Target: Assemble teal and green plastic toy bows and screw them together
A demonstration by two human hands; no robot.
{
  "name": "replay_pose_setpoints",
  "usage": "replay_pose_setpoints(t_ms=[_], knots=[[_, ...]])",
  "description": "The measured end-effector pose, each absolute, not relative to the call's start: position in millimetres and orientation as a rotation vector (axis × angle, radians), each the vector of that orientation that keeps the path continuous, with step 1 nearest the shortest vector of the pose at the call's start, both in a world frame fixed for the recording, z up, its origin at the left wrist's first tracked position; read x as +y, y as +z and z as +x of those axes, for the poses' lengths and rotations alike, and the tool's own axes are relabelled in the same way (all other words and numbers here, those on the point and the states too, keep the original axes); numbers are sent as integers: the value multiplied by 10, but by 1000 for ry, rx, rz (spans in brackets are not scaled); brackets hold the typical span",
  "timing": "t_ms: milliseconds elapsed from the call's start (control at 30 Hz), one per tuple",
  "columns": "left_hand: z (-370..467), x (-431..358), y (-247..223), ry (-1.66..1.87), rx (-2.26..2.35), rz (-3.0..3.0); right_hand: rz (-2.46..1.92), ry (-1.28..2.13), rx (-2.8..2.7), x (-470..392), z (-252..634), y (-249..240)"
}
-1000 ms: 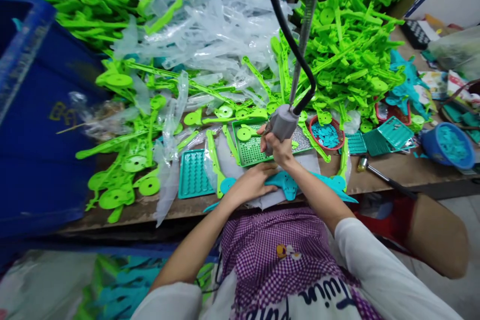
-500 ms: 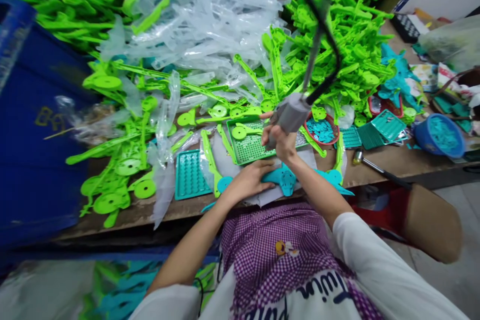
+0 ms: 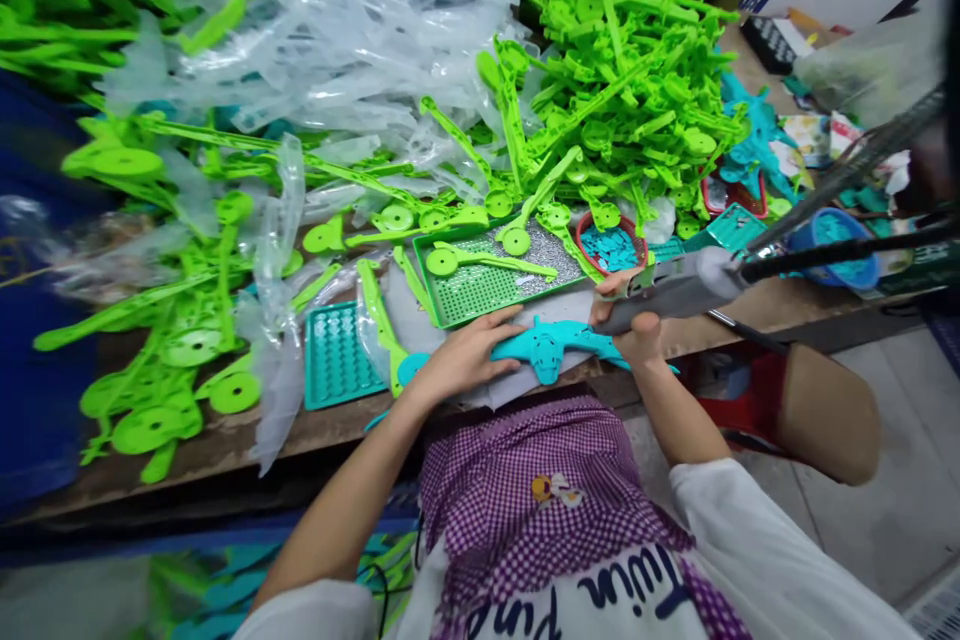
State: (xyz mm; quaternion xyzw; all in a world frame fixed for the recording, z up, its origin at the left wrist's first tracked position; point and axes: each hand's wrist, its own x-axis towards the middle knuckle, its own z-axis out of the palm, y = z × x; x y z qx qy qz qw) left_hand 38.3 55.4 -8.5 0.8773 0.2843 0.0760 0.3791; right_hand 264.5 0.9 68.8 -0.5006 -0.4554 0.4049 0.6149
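Observation:
A blue plastic part (image 3: pixel 547 352) lies at the front edge of the bench on a pale sheet. My left hand (image 3: pixel 476 352) rests on its left end with fingers spread. My right hand (image 3: pixel 631 320) is wrapped round a grey power screwdriver (image 3: pixel 675 290), tilted almost level over the part's right end; a cable and a rod run from its rear to the upper right. Behind the part stands a green tray (image 3: pixel 480 295) with small metal pieces in its right half and lime green parts lying across it.
Lime green parts (image 3: pixel 615 90) and clear plastic pieces (image 3: pixel 322 50) are heaped at the back. A teal tray (image 3: pixel 341 355) lies left, a red basket (image 3: pixel 613 245) and blue bucket (image 3: pixel 844 245) right. A stool (image 3: pixel 825 410) stands lower right.
My right hand has moved right with the screwdriver, which has swung from steep to nearly level. The view has shifted, and more of the blue part and green tray shows.

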Motion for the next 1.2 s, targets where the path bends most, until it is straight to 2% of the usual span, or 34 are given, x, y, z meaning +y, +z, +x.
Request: replay_pose_setpoints(t_ms=[833,1033,1200], knots=[[412,578,-141,178,728,2235,-1131,990,-1080,16,2629,379],[405,571,-144,199,736,2239,-1108,1001,-1037,147,2594,643],[407,568,-111,202,727,2232,-1005,935,-1016,563,2237,793]])
